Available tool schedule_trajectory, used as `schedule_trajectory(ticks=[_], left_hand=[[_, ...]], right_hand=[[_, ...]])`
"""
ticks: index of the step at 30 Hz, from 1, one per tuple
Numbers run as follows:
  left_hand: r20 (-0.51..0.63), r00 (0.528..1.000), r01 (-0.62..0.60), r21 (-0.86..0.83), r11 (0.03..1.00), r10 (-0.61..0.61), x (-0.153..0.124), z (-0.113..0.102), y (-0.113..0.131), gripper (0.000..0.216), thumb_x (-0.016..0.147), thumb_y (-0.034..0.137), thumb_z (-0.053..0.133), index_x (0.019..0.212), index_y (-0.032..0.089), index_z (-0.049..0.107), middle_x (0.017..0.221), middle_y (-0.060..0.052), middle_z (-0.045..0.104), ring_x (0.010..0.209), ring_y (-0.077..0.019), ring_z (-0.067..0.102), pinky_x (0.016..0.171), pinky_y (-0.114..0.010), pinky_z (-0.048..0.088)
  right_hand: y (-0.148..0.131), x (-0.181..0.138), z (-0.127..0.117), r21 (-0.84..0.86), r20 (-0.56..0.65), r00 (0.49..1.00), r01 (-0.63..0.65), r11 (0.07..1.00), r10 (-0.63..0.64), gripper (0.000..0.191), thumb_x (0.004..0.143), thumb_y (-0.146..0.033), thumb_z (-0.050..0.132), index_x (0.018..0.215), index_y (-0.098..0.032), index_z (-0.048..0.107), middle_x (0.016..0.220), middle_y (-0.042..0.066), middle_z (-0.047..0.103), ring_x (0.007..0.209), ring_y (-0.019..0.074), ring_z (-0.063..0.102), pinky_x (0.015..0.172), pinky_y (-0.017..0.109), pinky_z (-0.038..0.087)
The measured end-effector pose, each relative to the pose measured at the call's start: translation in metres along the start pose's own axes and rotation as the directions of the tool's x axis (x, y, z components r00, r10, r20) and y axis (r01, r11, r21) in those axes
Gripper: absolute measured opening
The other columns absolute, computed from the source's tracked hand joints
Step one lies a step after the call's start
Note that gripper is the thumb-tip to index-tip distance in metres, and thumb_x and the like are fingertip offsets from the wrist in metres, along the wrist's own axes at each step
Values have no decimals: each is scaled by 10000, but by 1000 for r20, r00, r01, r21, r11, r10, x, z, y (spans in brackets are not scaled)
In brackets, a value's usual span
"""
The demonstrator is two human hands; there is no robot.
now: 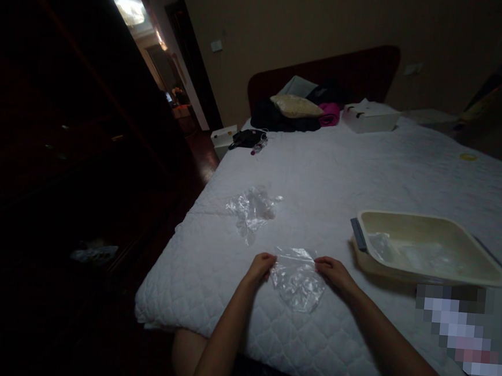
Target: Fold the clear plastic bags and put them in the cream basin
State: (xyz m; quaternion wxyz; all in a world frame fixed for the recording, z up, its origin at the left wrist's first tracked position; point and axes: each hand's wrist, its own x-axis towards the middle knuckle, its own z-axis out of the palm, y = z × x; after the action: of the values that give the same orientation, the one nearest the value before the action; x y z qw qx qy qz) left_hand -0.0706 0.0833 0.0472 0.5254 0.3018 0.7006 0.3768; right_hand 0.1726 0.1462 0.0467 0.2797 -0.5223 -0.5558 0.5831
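Between my two hands a clear plastic bag [299, 281] is stretched over the near edge of the bed. My left hand [263, 266] pinches its left side, and my right hand [333, 271] pinches the right side near the top. Farther back, to the left, a crumpled heap of clear plastic [252, 210] lies on the white quilted bedcover [316, 181]. To the right of my right hand stands a cream plastic tub [426, 277] with grey handles. Some clear plastic [430, 254] lies inside it.
At the headboard [325, 66] are a pale cushion [296, 106], dark cloth, a pink roll [330, 114] and a white box [371, 116]. A black bag [248, 139] and a small bottle [259, 147] lie at the left edge. A blurred patch covers the lower right.
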Motion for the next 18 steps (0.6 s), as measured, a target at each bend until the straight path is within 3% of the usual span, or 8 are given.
schedule_trajectory(ticks=[6,10,14,18], left_hand=[[26,999,-24,13,1000,24,1,0,-1,222,873,327,520,824,114,557,649,41,518,462,-41,453,417,-165,394],[6,999,-42,-21,999,42,3,2,0,219,873,329,518,848,115,559,621,51,513,415,-30,413,385,-155,355],[7,998,-67,-84,994,68,3,1,0,319,748,381,648,908,111,595,574,51,553,325,-13,331,328,-164,247],[54,994,-86,-143,986,95,-1,-5,-2,441,624,420,715,925,110,628,642,9,623,318,-9,338,330,-174,224]], right_hand=[[-1,-2,-1,37,4,1000,-1,999,1,391,614,-502,613,772,-146,639,575,12,602,437,100,481,403,217,335],[0,2,0,46,-21,1000,18,999,-17,416,586,-507,638,778,-138,642,560,9,591,448,107,478,407,223,328],[4,7,0,75,-39,998,47,996,-44,418,576,-459,654,851,-145,647,652,29,632,511,121,514,443,227,359],[9,8,1,95,-28,998,63,993,-61,402,589,-457,660,853,-153,658,716,41,651,550,125,523,457,227,370]])
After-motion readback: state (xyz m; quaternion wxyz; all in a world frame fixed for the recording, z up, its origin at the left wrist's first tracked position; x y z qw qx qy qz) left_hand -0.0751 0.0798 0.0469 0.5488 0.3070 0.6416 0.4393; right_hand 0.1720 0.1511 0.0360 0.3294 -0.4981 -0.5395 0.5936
